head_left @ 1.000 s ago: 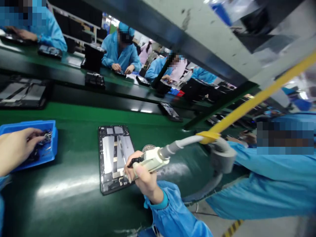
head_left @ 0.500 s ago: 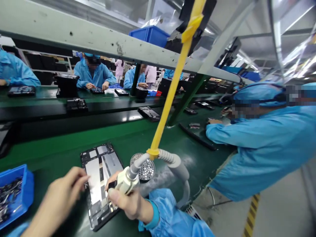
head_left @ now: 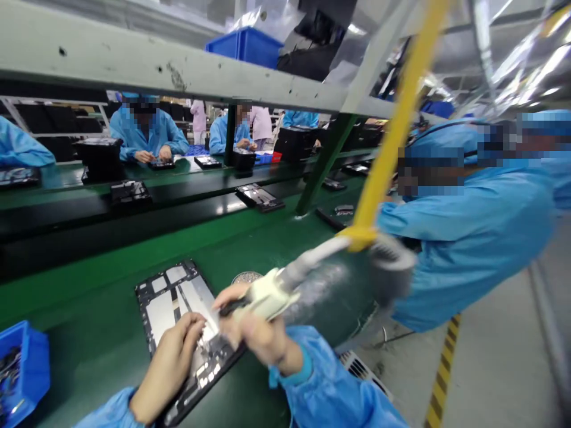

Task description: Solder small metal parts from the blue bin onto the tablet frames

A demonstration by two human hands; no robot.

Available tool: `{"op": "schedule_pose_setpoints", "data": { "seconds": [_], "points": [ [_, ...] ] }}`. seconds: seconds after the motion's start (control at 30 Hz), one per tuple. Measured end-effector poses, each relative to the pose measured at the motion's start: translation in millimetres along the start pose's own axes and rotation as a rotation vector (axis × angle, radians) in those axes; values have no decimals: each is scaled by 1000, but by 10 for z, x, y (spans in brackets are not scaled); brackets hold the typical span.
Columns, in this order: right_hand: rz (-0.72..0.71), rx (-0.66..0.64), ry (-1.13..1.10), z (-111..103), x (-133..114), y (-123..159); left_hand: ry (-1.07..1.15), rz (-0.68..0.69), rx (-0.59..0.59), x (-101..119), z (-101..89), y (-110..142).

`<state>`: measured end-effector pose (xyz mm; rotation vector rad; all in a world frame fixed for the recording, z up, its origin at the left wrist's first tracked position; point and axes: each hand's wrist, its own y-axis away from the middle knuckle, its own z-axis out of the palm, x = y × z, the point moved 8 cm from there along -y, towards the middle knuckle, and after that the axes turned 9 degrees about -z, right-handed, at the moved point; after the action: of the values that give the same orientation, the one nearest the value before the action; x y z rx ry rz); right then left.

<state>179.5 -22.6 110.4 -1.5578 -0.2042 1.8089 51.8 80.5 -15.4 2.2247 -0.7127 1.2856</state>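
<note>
Right hand [head_left: 259,336] gripping white electric screwdriver [head_left: 267,295], left hand [head_left: 168,365] half-curled on tablet frame [head_left: 176,303], blue bin [head_left: 27,374] nearby, co-worker [head_left: 464,232] beyond

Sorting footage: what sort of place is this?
Probably an electronics assembly line: an opened tablet housing lies on a green conveyor belt, the right hand holds a hose-fed tool over it, and workers in blue smocks line the belt.

Under the fingers [head_left: 182,339], silvery metal on a tablet frame [head_left: 160,309]; beside them, smooth white plastic handle [head_left: 267,295], glossy green table [head_left: 89,321].
</note>
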Motion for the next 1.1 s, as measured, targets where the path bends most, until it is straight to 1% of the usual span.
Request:
{"op": "schedule_pose_setpoints", "data": {
  "seconds": [0.07,0.13,0.2,0.27,0.4,0.53,0.63,0.7,0.83,1.0,1.1],
  "points": [
    [24,158,-64,-399,50,-59,-20,14,13,43,-71,57],
    [-28,294,-61,-760,61,-100,-28,-8,62,33,-199,78],
    [-52,362,-17,-989,91,-113,-3,-42,87,-2,-328,63],
    [-34,381,17,-1088,156,-99,66,-73,105,-22,-459,27],
    [-9,426,50,-1146,284,-30,186,-147,191,42,-733,-25],
    [13,458,47,-1190,371,-4,149,-234,300,133,-952,-15],
    [30,474,28,-1218,404,-8,111,-273,376,107,-1053,7],
    [28,464,37,-1212,405,-18,108,-282,407,53,-1083,14],
    [26,453,72,-1200,405,-20,138,-265,402,-38,-1082,0],
    [53,455,46,-1206,435,7,194,-233,396,-64,-1082,-16],
    [49,458,55,-1221,440,19,259,-238,398,-96,-1095,-36]
  ]
}}
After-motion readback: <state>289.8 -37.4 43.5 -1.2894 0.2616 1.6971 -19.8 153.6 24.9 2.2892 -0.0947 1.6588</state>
